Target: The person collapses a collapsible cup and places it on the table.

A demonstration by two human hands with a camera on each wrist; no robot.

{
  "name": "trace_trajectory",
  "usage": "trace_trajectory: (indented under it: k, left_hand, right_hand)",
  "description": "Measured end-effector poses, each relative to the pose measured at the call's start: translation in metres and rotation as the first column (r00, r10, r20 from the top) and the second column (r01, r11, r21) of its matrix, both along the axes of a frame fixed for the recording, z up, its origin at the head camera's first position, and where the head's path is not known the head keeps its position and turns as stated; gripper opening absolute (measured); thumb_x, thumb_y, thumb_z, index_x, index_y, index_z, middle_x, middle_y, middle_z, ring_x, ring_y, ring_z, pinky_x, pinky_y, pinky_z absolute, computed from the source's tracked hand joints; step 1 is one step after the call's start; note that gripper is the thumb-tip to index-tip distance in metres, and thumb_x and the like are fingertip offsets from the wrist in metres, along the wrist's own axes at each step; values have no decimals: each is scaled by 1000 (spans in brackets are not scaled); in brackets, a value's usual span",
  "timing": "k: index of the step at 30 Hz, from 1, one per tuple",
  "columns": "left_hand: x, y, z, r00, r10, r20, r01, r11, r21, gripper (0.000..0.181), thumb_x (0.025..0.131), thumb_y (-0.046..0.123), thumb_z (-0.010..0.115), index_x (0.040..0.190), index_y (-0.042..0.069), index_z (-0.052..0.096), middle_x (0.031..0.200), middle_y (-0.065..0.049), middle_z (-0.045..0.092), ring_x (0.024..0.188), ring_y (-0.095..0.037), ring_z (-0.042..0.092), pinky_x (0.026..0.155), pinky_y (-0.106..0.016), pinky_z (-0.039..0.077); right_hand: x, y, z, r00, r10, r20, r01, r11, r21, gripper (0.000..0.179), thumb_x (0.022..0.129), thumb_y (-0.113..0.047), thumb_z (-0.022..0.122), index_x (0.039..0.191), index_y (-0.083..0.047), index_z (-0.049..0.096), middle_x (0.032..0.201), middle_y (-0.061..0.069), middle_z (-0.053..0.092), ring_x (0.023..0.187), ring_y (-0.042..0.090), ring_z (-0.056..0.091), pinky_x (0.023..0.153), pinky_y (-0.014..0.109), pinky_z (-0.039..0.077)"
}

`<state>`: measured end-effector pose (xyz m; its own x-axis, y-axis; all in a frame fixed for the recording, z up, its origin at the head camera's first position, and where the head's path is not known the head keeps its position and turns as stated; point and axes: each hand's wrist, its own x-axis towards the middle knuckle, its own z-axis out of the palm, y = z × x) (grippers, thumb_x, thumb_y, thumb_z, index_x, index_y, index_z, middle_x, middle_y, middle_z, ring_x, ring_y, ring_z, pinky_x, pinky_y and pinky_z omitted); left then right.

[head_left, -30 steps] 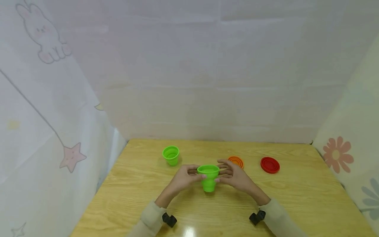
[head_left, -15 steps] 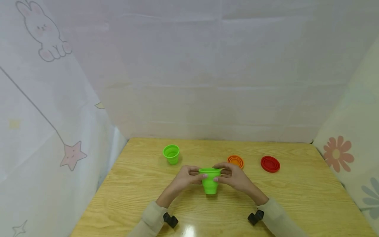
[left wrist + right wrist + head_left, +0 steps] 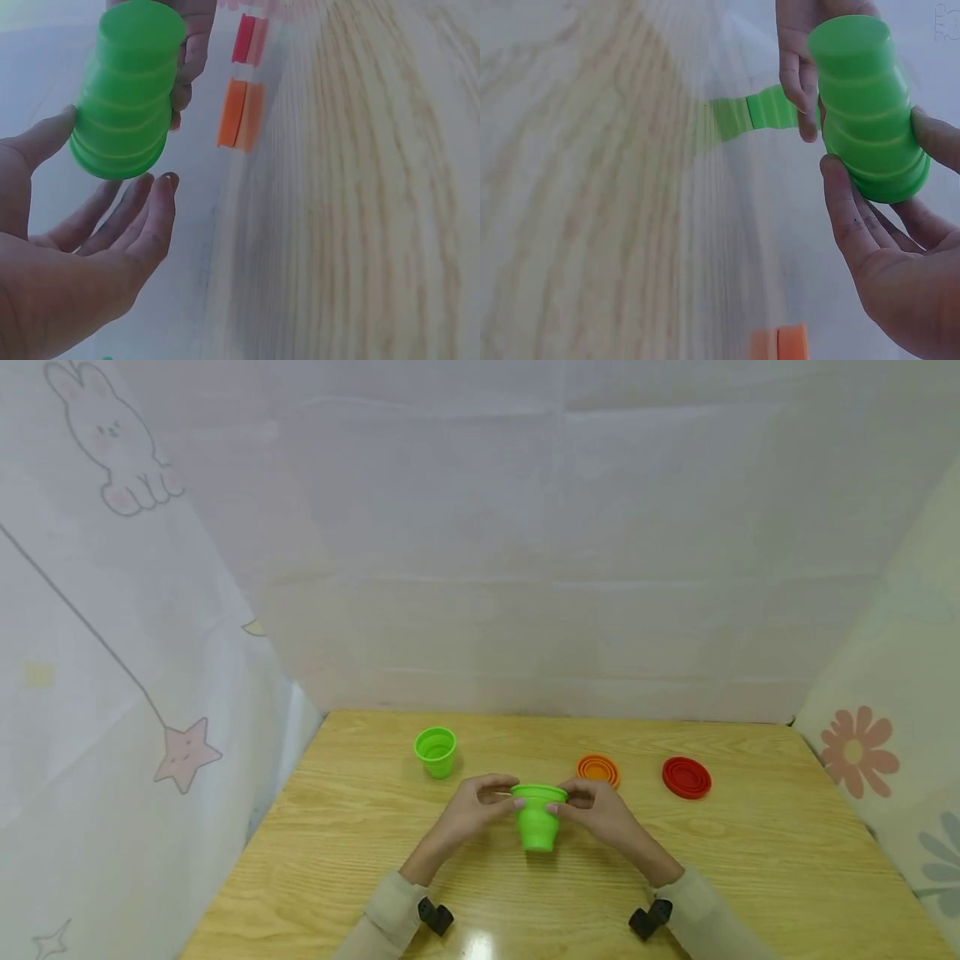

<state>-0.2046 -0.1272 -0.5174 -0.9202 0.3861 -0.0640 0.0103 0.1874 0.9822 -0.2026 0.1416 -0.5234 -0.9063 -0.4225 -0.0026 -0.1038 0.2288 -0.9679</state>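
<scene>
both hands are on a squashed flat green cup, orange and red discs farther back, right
Not flat: the head view shows the green cup extended tall. The left hand and right hand are on it, with the orange disc and red disc farther back.

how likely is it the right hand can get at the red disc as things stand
Probably yes, after letting go: the right hand is gripping a green cup, but nothing visible blocks its way to the red disc, off to its right.

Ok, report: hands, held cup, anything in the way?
Left hand, right hand: both holding. Green cup: tilted, off the table. Nothing visibly blocking; orange disc beyond right hand.
</scene>
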Motion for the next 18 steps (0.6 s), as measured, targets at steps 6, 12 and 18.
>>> trace_trajectory:
  k: [6,12,18]
  left_hand:
    - [0,0,3,999,-36,-14,36,999,26,50,99,24,76,142,2,63,138,-14,70,124,-26,71,105,-33,60]
    - [0,1,4,999,-44,-32,45,999,20,38,99,23,76,134,10,71,132,-13,73,118,-24,74,103,-38,62]
    - [-1,2,3,999,-31,-27,31,1000,1,33,99,27,75,128,10,73,126,-12,76,112,-20,75,102,-43,62]
  right_hand:
    - [2,0,1,999,21,41,-20,999,-25,37,99,-32,75,125,-4,71,118,14,76,102,17,77,91,37,66]
    - [3,0,0,995,33,90,-29,999,-46,40,100,-30,74,125,1,69,112,10,78,99,15,76,95,47,65]
    - [5,1,2,994,72,84,-72,997,-12,43,106,-34,64,129,2,66,114,12,77,99,17,76,95,50,65]
